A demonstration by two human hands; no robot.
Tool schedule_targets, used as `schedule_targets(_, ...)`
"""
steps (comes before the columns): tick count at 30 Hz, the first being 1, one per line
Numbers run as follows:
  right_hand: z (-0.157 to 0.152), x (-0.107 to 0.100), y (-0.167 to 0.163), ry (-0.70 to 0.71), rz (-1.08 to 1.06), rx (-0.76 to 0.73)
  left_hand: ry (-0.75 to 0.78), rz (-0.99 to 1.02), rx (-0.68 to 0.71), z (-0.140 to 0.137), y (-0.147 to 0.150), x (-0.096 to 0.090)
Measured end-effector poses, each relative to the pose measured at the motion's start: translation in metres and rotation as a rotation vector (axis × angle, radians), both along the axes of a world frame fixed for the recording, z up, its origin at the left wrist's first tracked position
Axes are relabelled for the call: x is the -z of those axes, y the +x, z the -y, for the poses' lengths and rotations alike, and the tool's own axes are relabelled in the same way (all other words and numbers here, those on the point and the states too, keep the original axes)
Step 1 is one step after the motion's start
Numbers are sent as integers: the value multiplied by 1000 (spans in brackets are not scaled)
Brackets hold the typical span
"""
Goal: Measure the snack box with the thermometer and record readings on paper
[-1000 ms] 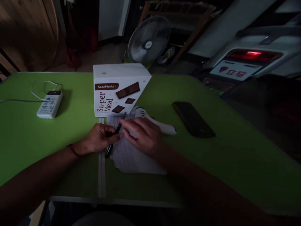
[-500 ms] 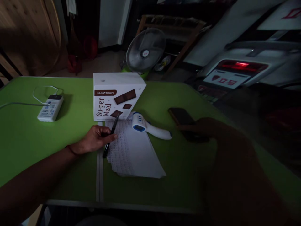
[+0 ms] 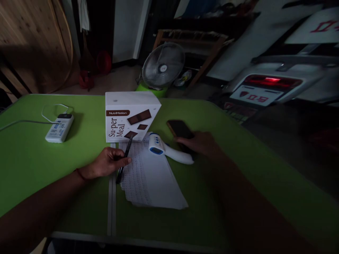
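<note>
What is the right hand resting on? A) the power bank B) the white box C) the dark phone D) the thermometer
C: the right hand lies on the dark phone, just past the thermometer, while the left hand holds the pen at the paper's edge.

1. Two hands are showing: the left hand (image 3: 106, 165) and the right hand (image 3: 201, 144).
2. One black pen (image 3: 124, 159) is showing.
3. One dark phone (image 3: 179, 129) is lying on the table.
4. One white-and-blue infrared thermometer (image 3: 166, 151) is lying there.
5. One stack of printed sheets (image 3: 153, 180) is lying there.
6. One white "Su-per Meal" box (image 3: 129, 116) is standing.
7. One white power bank (image 3: 58, 127) with one cable (image 3: 29, 121) is lying there.
8. One green table (image 3: 238, 183) is showing.
9. One fan (image 3: 162, 67) is standing behind.
</note>
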State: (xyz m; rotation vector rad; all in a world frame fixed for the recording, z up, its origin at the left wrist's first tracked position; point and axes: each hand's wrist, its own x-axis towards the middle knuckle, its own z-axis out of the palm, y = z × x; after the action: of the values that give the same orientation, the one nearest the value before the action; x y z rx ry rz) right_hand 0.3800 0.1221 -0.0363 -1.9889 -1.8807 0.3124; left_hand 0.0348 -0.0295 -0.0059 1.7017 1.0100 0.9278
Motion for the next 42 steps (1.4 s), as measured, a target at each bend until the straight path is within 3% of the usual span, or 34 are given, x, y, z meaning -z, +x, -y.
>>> schedule_targets(7, 7, -16, -12, -216, 144, 88, -27, 13, 5, 0, 0, 0)
schedule_targets(24, 14, -22, -5, -123, 60, 43, -36, 4, 6, 0, -1, -2)
schedule_targets(31, 5, -9, -1, -134, 119, 64, -28, 18, 20, -1, -1, -2)
schedule_targets(34, 2, -11, 1, 56, 123, 121, -26, 34, 8, -1, -1, -1)
schedule_targets(37, 19, -27, -15, 551, 10, 78, -20, 50, -10, 1, 1, 0)
schedule_targets(39, 46, -40, -41, 861, -52, -175, -20, 55, -11, 3, 3, 0)
schedule_targets(42, 99, -54, -94, 909, -42, -766, -21, 54, 0, 7, 6, -2)
